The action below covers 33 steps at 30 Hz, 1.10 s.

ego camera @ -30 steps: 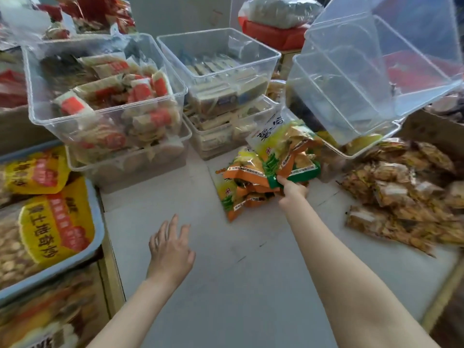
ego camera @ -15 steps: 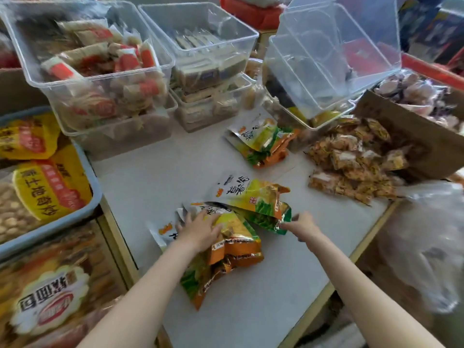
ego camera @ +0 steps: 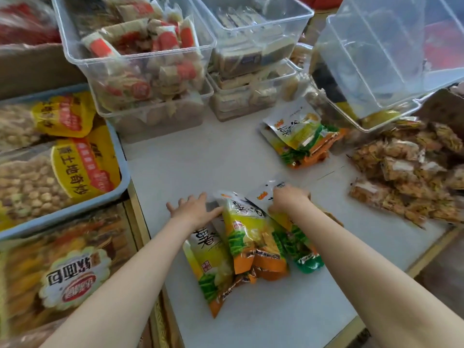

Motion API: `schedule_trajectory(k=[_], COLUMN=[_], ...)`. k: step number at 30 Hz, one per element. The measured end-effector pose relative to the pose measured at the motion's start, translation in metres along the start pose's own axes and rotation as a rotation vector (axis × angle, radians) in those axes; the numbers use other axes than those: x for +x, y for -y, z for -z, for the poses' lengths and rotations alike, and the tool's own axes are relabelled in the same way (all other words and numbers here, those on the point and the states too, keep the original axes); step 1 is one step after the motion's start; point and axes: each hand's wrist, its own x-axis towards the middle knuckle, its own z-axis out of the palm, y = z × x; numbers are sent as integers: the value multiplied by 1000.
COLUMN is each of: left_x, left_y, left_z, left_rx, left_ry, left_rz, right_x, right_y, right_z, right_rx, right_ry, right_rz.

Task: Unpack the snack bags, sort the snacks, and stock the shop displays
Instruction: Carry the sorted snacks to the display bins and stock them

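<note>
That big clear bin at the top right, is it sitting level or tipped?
Tipped. The clear bin leans at an angle, its low corner resting in another bin below.

A white counter (ego camera: 175,159) with wooden edging (ego camera: 426,249) fills the middle of a crowded shop stall. At left, a blue-grey tray (ego camera: 118,156) holds clear bags of nuts (ego camera: 25,182) with yellow labels; below it lies a large packet bearing a red oval logo (ego camera: 75,285). Behind stand stacked clear tubs, one (ego camera: 75,54) full of red-and-white wrapped pieces (ego camera: 170,41), another (ego camera: 276,28) of pale bars. At right an empty clear tub (ego camera: 376,59) sits tilted, near a cardboard box (ego camera: 439,106) and a heap of brown clear-wrapped sweets (ego camera: 401,172).
</note>
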Motion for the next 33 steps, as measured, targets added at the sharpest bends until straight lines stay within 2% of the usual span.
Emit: schedule_trajectory(k=[5, 8, 11, 14, 17, 19, 21, 23, 27, 33], left_x=[22, 31, 39, 48, 49, 46, 44, 42, 33, 15], left_y=[-16, -22, -30, -38, -47, -51, -51, -49, -49, -45], left_z=[9, 13, 14, 12, 11, 13, 16, 21, 32, 34], left_rx=[-103, -78, -76, -157, -213, -226, -257, -266, -203, -127], left_ry=[96, 149, 151, 130, 145, 118, 74, 1, -103, -56], left_rz=[82, 111, 120, 91, 8, -53, -76, -71, -56, -72], right_x=[30, 43, 43, 41, 38, 39, 40, 37, 21, 4], right_y=[-24, -38, -43, -46, -51, -55, -62, -72, -71, -56], right_z=[10, -1, -13, -16, -17, -23, -30, -37, -42, -32], right_rx=[136, 219, 166, 78, 167, 309, 430, 507, 623, 1086], right_ry=[7, 122, 148, 61, 114, 111, 23, 32, 185, 0], right_rz=[87, 108, 138, 183, 199, 157, -1, -172, -159, -247])
